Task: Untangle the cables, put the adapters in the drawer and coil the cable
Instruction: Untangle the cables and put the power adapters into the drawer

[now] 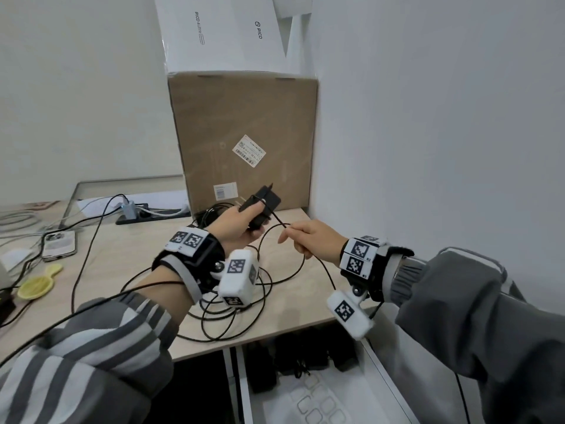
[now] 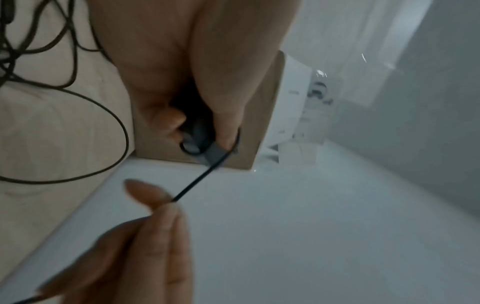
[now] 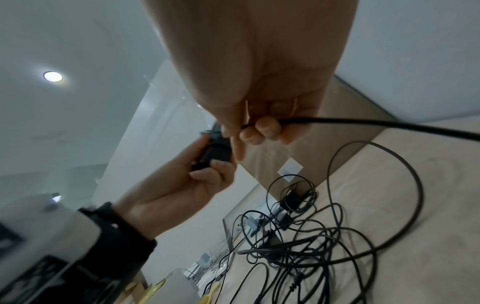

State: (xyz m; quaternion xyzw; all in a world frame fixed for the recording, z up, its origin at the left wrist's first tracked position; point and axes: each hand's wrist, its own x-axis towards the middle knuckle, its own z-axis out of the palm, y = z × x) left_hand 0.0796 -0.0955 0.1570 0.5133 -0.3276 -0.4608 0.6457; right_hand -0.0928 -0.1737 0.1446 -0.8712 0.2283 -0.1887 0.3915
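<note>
Left hand (image 1: pixel 237 223) grips a black adapter (image 1: pixel 263 206), thumb on top, fingers curled under it — held up in the air in front of the box (image 1: pixel 244 133). Right hand (image 1: pixel 315 240) pinches the adapter's cable (image 1: pixel 276 217) between thumb and forefinger, other fingers curled round it; the stretch between the two hands runs straight and looks taut. In the left wrist view the cable loops once round the adapter end (image 2: pixel 207 150) before heading to the right fingertips (image 2: pixel 155 197). Past the right hand the cable drops down toward the wrist.

Rest of the cables sit in a loose tangle (image 1: pixel 235 301) on the bench (image 1: pixel 128 255), below the left wrist, in front of the box. Right wrist view shows more small adapters (image 3: pixel 293 200) in that tangle, near the foot of the box.

Drawer (image 1: pixel 382 374) is open under the bench edge, below the right hand — dark items at its back, too dim to identify.

Left of the box: power strip (image 1: pixel 134 214), further left a phone (image 1: pixel 59 244) and a yellow paddle-shaped thing (image 1: pixel 38 284). White PICO carton (image 1: pixel 220 32) on top of the box.
</note>
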